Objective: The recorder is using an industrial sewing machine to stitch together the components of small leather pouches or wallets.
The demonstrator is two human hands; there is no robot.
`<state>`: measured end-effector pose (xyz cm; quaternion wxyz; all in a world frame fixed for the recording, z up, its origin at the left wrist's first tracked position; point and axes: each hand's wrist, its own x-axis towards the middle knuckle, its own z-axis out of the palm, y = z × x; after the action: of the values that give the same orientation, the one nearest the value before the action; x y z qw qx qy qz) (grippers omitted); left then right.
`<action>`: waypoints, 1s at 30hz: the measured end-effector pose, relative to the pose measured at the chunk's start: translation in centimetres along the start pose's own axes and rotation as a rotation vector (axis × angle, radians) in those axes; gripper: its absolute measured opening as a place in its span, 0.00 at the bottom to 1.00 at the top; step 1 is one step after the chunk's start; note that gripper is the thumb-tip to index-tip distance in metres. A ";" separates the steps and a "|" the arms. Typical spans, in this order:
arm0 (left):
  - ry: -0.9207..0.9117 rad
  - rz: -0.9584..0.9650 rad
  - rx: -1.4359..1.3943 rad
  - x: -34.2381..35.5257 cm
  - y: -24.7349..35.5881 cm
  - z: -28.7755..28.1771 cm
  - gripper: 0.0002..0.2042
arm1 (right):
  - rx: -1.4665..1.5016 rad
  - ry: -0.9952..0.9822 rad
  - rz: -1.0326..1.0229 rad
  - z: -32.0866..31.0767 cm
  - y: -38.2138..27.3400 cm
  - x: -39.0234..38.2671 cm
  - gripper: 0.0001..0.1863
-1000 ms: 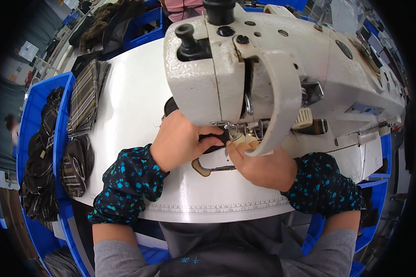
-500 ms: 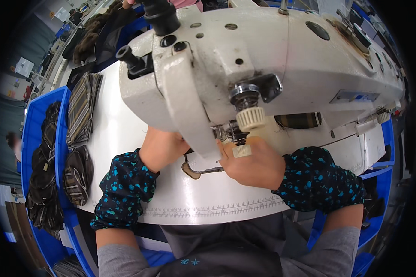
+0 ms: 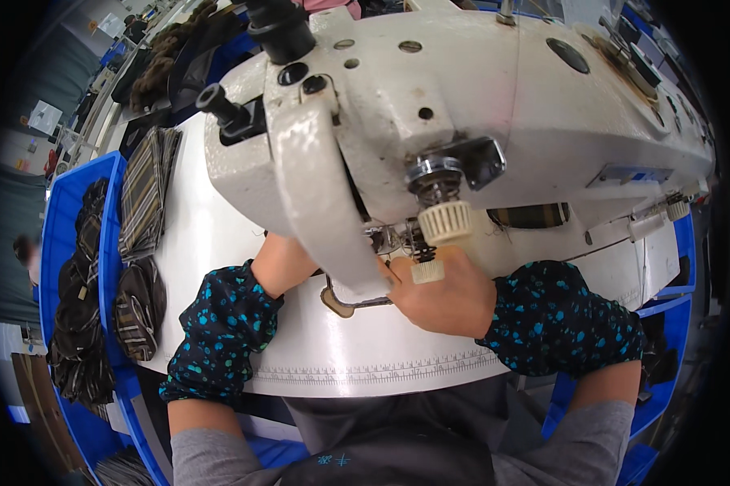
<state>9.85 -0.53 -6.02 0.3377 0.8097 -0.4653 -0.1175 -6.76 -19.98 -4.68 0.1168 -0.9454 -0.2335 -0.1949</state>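
Note:
A white industrial sewing machine fills the upper middle of my view. My left hand is beside the needle area, its fingertips hidden behind the machine's pale curved arm. My right hand is curled just in front of the presser foot, under the ribbed tension knob; whatever it touches is hidden. A dark oval opening with a tan rim shows on the white bed between my hands. A plaid piece lies behind the tension knob.
Plaid fabric stacks and folded dark pieces line the left of the table, beside a blue bin of dark items. More blue bins stand at the right. Someone in pink is beyond the machine; another person is far left.
The view has shifted, so the machine head appears further left and nearer. My left fingers, pinched on dark material a second ago, are now behind the machine. My right hand stays near the needle.

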 end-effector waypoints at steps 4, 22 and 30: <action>-0.015 -0.143 -0.087 -0.3 1.2 -0.2 0.15 | 0.042 -0.035 -0.002 0.2 0.1 0.0 0.05; 0.144 0.109 0.142 0.5 5.0 -1.8 0.20 | 0.266 0.136 0.136 4.2 1.6 -1.6 0.04; 0.157 0.140 0.207 0.7 4.4 -1.6 0.19 | 0.087 0.155 0.112 1.2 1.2 0.0 0.10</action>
<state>8.07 -1.95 -1.87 0.2950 0.8125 -0.5024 0.0185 -5.77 -20.65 -5.95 0.1860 -0.9332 -0.1790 -0.2502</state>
